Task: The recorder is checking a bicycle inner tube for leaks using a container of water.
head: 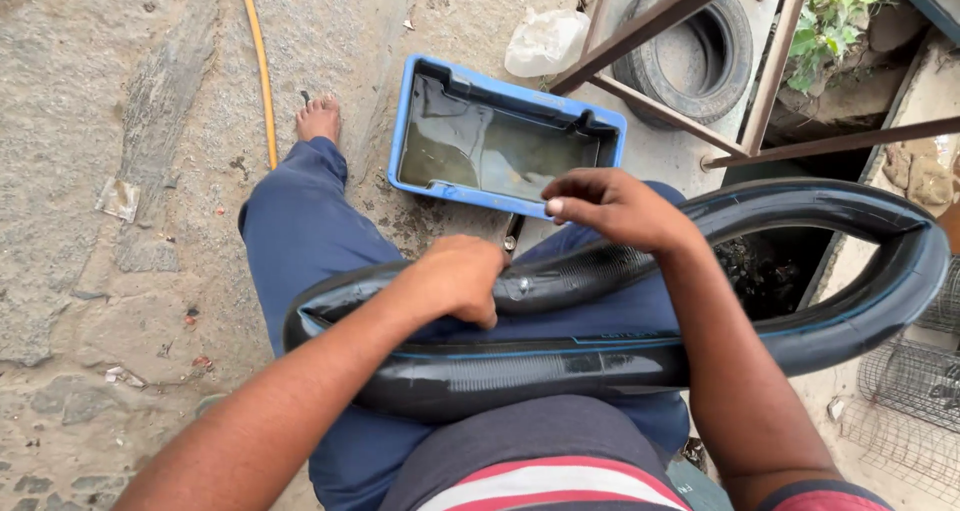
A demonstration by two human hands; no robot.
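A black rubber inner tube (560,366) with a thin blue line lies folded across my lap over blue trousers. My left hand (455,276) is closed around the tube's upper run near its middle. My right hand (615,208) rests on the same run just to the right, fingers curled over it. A wet patch shines on the rubber between the two hands. The tube loops out wide to the right. Just beyond my knees sits a blue plastic tub (415,106) holding murky water.
A yellow hose (262,66) runs along the stone ground at the left, near my bare foot (319,119). Behind the tub are a worn tyre (690,56), rusty metal bars (650,21) and a white plastic bag (545,41). Wire mesh (915,381) lies at the right.
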